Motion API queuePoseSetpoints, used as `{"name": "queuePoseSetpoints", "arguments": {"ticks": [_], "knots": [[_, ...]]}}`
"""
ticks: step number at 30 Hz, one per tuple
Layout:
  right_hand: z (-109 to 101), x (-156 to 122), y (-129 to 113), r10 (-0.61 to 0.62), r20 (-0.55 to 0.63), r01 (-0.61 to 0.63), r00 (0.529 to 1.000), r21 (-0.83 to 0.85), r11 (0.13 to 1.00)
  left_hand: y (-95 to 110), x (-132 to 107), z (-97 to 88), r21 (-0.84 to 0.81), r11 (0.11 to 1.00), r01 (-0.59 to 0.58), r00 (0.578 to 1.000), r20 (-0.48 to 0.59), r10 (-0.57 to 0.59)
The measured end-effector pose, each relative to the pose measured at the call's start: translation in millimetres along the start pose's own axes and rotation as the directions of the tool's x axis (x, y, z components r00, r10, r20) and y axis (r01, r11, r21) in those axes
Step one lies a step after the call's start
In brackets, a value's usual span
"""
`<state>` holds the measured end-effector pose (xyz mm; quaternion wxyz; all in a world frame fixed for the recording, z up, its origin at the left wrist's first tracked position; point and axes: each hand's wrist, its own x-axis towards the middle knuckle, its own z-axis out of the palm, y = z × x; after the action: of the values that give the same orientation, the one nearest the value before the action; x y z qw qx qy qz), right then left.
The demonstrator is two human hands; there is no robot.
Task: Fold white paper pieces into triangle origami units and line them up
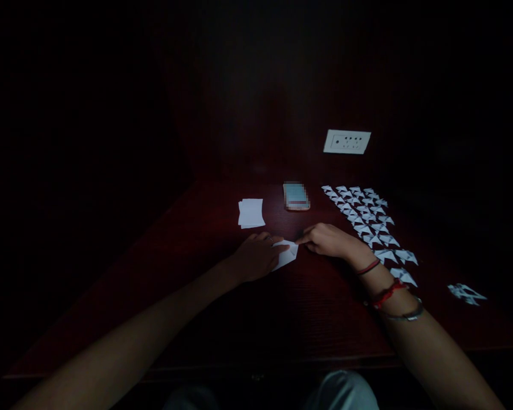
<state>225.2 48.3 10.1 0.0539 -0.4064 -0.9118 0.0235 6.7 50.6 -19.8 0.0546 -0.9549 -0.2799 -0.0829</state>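
Note:
A partly folded white sheet of paper (287,257) lies on the dark red table in front of me. My left hand (259,256) rests on its left side, fingers stretched out and apart, pressing it flat. At the paper's upper right corner is my right hand (325,239), closed, with its fingertips on the edge; the thumb is mostly hidden. Farther back, beyond my left hand, sits a small stack of white paper sheets (251,213). To the right, several folded white paper figures (367,213) stand in rows, partly behind my right wrist.
Behind the paper is a light blue flat object (296,196), blurred out. Another cluster of folded paper (465,294) lies at the far right. A white socket panel (347,142) is on the back wall. The table's (188,353) front edge runs above my knees; surroundings are very dark.

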Motion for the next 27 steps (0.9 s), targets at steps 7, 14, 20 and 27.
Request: {"name": "queuePoseSetpoints", "arguments": {"ticks": [7,14,20,27], "knots": [[0.7,-9.1,-0.5,-0.005,-0.01,0.005,1.0,-0.034,0.999,2.4,-1.1,3.2,-0.018,1.0,0.02,1.0,-0.019,-0.02],[3.1,-12.0,3.3,0.104,-0.171,-0.093,0.98,0.067,0.993,8.2,-6.0,3.9,-0.074,0.997,0.03,0.997,-0.074,-0.035],[9.8,-9.2,-5.3,-0.013,-0.107,0.03,0.994,0.156,0.987,14.5,-5.9,5.8,-0.102,0.992,0.074,0.992,-0.096,-0.084],[3.7,-12.6,-11.1,-0.031,-0.083,0.052,0.996,0.27,0.962,21.3,-4.6,3.4,-0.104,0.991,0.087,0.988,-0.115,-0.099]]}}
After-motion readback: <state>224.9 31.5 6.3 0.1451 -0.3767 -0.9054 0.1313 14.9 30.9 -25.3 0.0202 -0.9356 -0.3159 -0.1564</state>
